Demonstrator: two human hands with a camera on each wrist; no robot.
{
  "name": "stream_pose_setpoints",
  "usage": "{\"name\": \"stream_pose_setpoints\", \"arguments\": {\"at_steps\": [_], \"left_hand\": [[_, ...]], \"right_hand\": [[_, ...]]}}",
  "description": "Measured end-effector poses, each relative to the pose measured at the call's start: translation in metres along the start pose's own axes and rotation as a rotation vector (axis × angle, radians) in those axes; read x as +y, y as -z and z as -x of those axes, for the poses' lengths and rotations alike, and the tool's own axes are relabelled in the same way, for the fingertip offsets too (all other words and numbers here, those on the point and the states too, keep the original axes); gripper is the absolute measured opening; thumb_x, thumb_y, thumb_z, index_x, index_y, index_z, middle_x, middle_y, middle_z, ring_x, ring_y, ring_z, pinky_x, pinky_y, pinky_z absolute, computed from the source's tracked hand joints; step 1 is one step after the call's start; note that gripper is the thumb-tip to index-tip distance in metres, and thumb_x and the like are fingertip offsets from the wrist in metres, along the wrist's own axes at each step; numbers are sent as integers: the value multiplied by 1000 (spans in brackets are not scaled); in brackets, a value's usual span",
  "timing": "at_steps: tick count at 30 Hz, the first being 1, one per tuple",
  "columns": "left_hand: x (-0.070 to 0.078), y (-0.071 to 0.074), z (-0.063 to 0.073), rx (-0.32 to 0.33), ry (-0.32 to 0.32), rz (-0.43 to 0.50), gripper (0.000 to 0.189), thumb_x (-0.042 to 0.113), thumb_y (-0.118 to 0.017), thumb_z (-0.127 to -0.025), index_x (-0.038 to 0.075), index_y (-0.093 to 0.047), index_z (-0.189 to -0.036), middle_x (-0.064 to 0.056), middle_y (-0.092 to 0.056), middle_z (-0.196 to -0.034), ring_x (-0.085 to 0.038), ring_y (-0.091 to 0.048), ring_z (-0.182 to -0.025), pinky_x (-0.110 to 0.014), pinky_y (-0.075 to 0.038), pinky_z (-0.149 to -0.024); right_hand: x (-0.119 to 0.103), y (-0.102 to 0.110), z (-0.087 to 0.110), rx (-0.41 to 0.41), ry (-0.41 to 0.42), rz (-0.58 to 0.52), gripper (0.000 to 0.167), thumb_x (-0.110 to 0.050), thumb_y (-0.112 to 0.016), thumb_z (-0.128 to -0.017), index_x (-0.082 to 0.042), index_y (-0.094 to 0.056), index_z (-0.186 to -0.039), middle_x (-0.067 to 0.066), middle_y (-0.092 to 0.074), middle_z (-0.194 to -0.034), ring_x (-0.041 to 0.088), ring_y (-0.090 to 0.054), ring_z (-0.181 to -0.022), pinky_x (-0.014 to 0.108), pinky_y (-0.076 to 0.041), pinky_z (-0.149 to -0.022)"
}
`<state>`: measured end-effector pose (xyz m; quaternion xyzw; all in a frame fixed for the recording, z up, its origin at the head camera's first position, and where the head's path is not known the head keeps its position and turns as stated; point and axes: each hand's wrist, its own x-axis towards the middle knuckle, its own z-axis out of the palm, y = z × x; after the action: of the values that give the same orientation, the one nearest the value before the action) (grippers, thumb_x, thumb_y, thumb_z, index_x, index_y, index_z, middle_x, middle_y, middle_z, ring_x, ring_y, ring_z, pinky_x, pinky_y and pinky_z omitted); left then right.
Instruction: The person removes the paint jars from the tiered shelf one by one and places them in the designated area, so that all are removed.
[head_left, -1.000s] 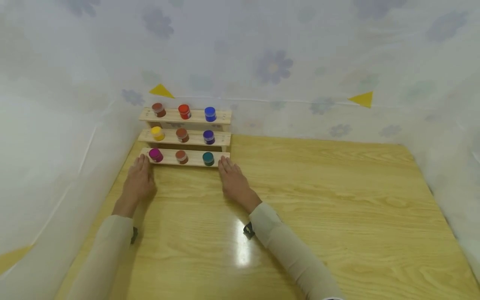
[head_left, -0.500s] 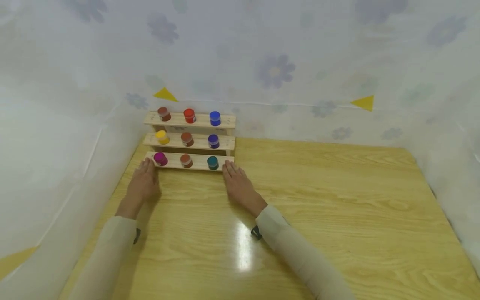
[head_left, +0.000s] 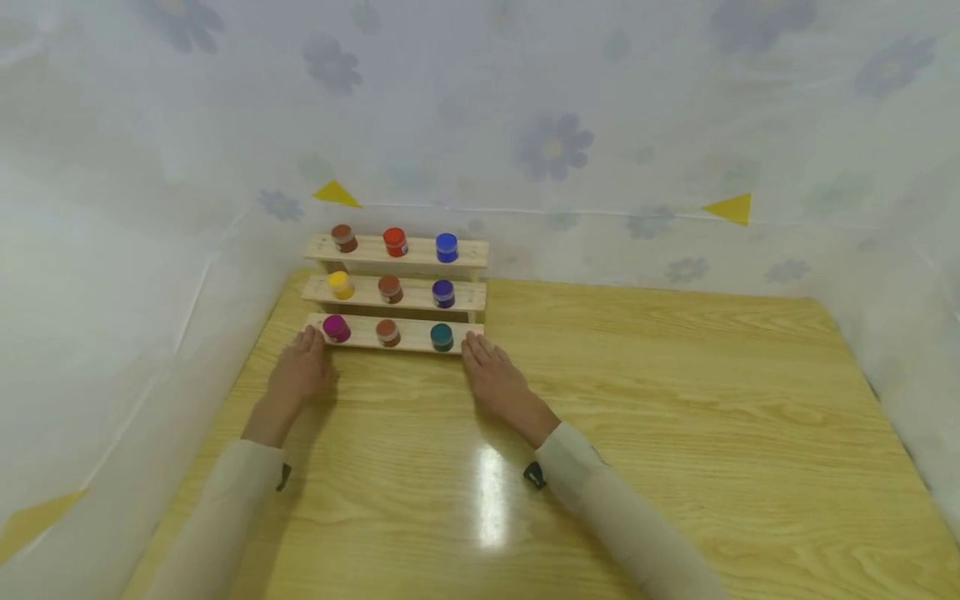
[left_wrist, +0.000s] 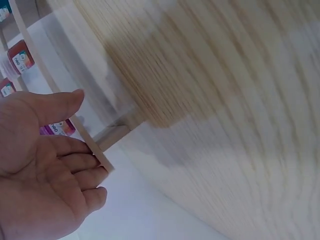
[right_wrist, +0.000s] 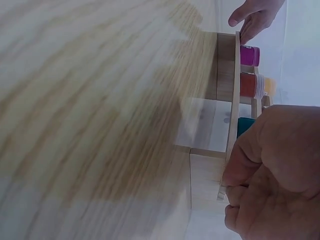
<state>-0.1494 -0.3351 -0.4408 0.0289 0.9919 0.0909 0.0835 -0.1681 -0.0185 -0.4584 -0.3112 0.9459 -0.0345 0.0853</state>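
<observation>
A three-step wooden display rack (head_left: pixel 362 328) stands at the back left of the table, bearing small paint jars. On its bottom step are a magenta jar (head_left: pixel 336 328), a reddish-brown jar (head_left: pixel 387 332) and a teal jar (head_left: pixel 442 337). The middle step has a yellow jar (head_left: pixel 341 285), a brown one and a violet one; the top step brown, red (head_left: pixel 395 242) and blue ones. My left hand (head_left: pixel 298 375) holds the bottom step's left end, fingers bent at its tip. At the right end, my right hand (head_left: pixel 498 383) grips the board, thumb at its front edge (right_wrist: pixel 234 115).
The wood-grain table (head_left: pixel 675 417) stretches right and toward me. Pale flowered sheeting (head_left: pixel 555 67) encloses its back and sides, with yellow triangles (head_left: pixel 729 209) on it. Small dark devices (head_left: pixel 535 476) sit at both wrists.
The rack has slid a little to the right along the table, both hands moving with it at its ends. The jars keep their places on the steps. The head view has shifted slightly.
</observation>
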Motion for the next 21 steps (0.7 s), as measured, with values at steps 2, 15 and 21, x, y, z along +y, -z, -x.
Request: {"name": "stream_pose_setpoints", "arguments": {"at_steps": [2,15,21], "left_hand": [[3,0,1,-3,-2,-16,71,20,-53,-92,-21,-19,-139,-39,-17,-147,-53,-20,-136,-62,-20,-114],[4,2,2,-17,-18,-3,78,19,-59,-85,-21,-21,-139,-39,-20,-146,-53,-23,-136,-59,-24,-115],[-2,4,5,-6,-63,3,78,21,-62,-85,-21,-23,-139,-38,-21,-146,-52,-24,-136,-56,-23,-116]], "right_hand": [[1,1,3,1,-3,-8,52,-3,-29,-98,2,-20,-149,18,-14,-158,30,-16,-147,44,-21,-121],[3,1,11,18,4,-15,56,5,-32,-93,3,-21,-148,19,-15,-157,31,-17,-146,46,-22,-120],[2,2,11,19,5,-9,57,3,-35,-93,3,-21,-148,19,-16,-157,32,-17,-146,46,-24,-120]]}}
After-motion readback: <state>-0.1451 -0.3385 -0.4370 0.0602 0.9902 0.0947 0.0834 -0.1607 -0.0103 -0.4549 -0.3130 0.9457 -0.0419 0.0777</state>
